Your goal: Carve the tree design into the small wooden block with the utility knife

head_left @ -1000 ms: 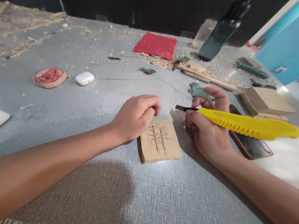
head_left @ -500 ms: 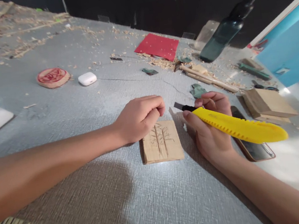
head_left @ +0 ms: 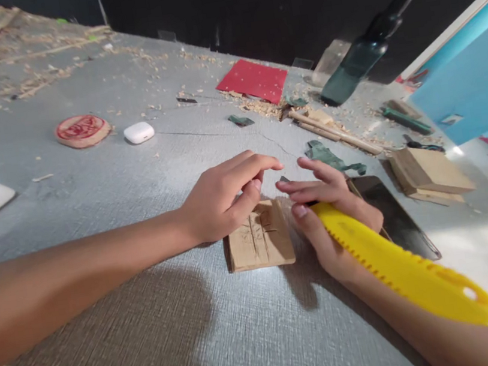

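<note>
Both hands meet over the small rectangular block of pale wood with a tree figure cut into its face (head_left: 258, 236), which lies flat on the grey textured tabletop (head_left: 163, 315). Our left hand (head_left: 223, 201) reaches in from the left with its fingers loosely stretched out and grasping nothing; its thumb and lower fingers rest at the block's far left corner, and the forefinger points right, past the block's far edge. Our right hand (head_left: 328, 219) sits just to the right of the block, close against its right edge. It holds the long yellow plastic utility knife (head_left: 401, 270) under the thumb and in the palm, while the fingers are spread forward toward the left forefinger, almost touching it. We cannot tell how far the blade is out, since the hand covers the tip. The knife's handle runs back along our right forearm toward the lower right.

Just beyond our right hand a dark smartphone (head_left: 394, 216) lies flat, and a scrap of green material (head_left: 328, 156) sits near the fingertips. Farther right are stacked plain wooden blocks (head_left: 428, 172). Well apart to the left lie a white earbud case (head_left: 139, 132) and a round wooden disc with a red carved face (head_left: 81, 130).
</note>
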Action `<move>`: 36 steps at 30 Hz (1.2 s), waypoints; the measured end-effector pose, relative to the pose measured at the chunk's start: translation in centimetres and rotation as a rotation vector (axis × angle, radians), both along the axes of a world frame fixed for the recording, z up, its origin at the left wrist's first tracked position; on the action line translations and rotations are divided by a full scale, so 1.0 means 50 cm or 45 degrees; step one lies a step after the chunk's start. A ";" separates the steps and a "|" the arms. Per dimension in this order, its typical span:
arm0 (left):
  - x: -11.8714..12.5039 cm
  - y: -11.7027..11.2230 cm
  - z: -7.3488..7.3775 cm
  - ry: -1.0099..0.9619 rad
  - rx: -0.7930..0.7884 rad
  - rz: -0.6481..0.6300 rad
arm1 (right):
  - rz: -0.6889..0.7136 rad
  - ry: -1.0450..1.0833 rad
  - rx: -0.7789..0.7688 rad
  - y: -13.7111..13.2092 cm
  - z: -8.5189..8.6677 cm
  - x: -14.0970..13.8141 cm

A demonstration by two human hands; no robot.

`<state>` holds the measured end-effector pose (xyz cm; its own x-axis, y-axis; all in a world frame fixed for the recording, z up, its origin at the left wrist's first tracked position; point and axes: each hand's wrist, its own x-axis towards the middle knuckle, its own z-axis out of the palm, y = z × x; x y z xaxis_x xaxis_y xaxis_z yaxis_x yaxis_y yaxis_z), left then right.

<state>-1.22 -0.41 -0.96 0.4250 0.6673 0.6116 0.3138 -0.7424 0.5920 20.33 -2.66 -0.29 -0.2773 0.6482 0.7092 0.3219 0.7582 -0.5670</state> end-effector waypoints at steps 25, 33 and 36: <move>-0.006 -0.012 0.001 0.092 0.166 -0.134 | 0.238 -0.228 0.241 0.006 -0.009 -0.005; -0.007 -0.012 -0.001 0.049 0.168 -0.120 | 0.192 -0.150 0.157 -0.003 0.000 -0.003; -0.006 -0.013 -0.001 -0.032 0.071 -0.079 | -0.010 0.205 -0.115 0.008 -0.007 -0.002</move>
